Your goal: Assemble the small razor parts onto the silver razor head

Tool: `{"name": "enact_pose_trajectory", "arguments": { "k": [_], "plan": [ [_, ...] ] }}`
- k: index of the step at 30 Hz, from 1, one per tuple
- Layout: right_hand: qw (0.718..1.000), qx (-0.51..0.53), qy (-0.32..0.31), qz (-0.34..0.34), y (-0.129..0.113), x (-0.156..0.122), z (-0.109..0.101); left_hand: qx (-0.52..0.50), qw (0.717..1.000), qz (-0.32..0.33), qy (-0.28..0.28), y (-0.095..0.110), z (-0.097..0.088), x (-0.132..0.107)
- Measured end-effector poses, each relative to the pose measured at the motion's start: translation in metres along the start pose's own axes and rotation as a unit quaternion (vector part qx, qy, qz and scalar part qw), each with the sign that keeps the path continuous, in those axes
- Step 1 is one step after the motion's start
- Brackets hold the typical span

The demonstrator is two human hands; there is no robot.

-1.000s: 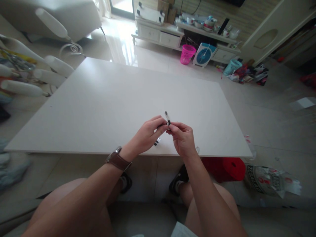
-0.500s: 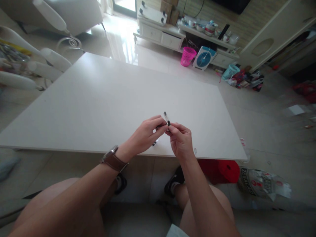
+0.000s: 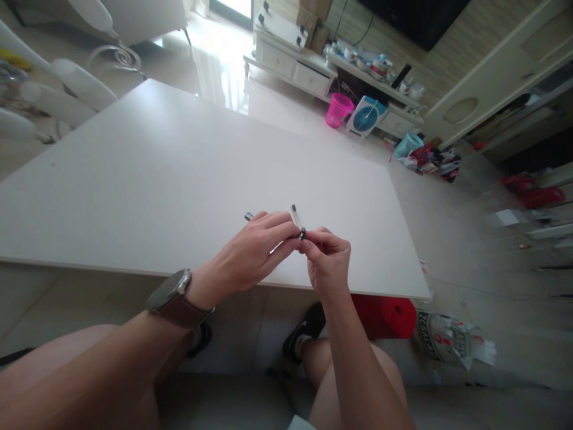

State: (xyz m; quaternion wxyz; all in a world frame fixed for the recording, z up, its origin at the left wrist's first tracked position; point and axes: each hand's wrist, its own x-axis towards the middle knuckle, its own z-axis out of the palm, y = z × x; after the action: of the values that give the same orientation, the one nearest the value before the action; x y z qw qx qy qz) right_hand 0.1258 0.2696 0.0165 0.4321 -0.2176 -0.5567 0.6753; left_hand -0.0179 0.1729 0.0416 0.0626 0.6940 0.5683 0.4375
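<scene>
head view: over the table (image 3: 156, 167) our left hand (image 3: 250, 254) and right hand (image 3: 326, 263) pinch a thin tube (image 3: 294, 214); beneath the table a red roll (image 3: 387, 313), a bag (image 3: 447, 343), print unreadable.

A home living room — a white table (image 3: 134, 179), a low media cabinet (image 3: 304, 65), a pink wastebasket (image 3: 338, 109) on tiled floor.

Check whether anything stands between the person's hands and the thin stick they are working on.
Nothing visible does. The left hand and right hand both pinch the thin stick at their fingertips, just above the white table.
</scene>
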Motion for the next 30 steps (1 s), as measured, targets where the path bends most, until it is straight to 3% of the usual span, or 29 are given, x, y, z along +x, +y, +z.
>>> {"name": "enact_pose_trajectory", "arguments": {
  "k": [9, 24, 30],
  "plan": [
    [1.0, -0.005, 0.004, -0.03, 0.001, -0.002, 0.0, 0.013, 1.0, 0.021, -0.008, 0.003, 0.0, 0.001],
    [0.997, 0.061, -0.021, 0.035, -0.004, -0.001, 0.003, -0.074, 0.995, -0.071, -0.005, 0.01, -0.003, 0.002],
    [0.999, 0.027, -0.036, 0.012, -0.005, -0.001, 0.001, -0.015, 1.0, -0.023, -0.004, 0.006, -0.005, 0.001]
  ]
}}
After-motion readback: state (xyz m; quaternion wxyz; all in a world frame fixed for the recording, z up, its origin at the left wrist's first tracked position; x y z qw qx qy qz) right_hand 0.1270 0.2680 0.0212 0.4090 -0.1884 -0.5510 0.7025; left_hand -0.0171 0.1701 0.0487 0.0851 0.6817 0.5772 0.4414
